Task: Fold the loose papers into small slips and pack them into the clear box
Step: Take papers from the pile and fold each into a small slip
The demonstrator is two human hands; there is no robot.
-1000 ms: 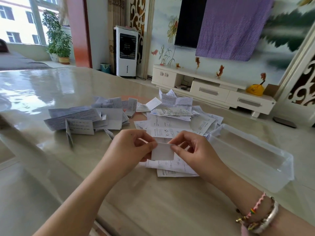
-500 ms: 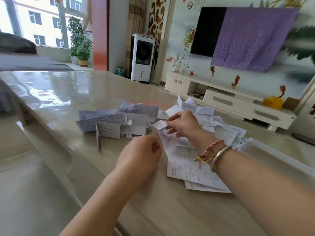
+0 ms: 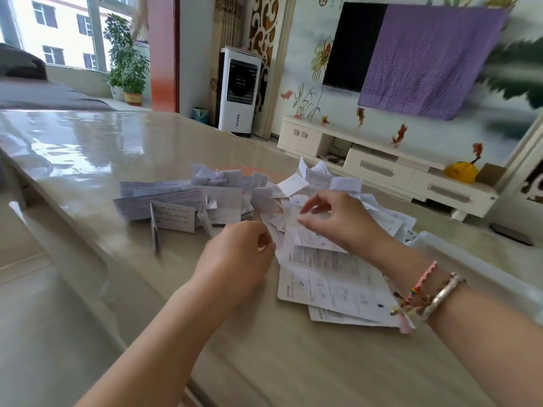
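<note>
A heap of loose printed papers (image 3: 332, 277) lies on the table in front of me. My right hand (image 3: 335, 218) hovers over the heap and pinches a loose paper (image 3: 305, 239) at its upper edge. My left hand (image 3: 238, 259) is curled, with thumb and fingers pinching the same paper's left corner. To the left is a pile of folded slips (image 3: 182, 204), some standing on edge. Only a blurred corner of the clear box (image 3: 482, 271) shows at the right, behind my right forearm.
The glossy beige table (image 3: 88, 160) stretches far to the left and back. Its near edge runs under my left forearm. Beyond the table stand a white TV cabinet (image 3: 382, 168) and a white air cooler (image 3: 239, 89).
A second ago both hands held a small folded slip. The right hand then reached to the far papers, and now both hands pinch a fresh loose sheet. The view has swung left.
</note>
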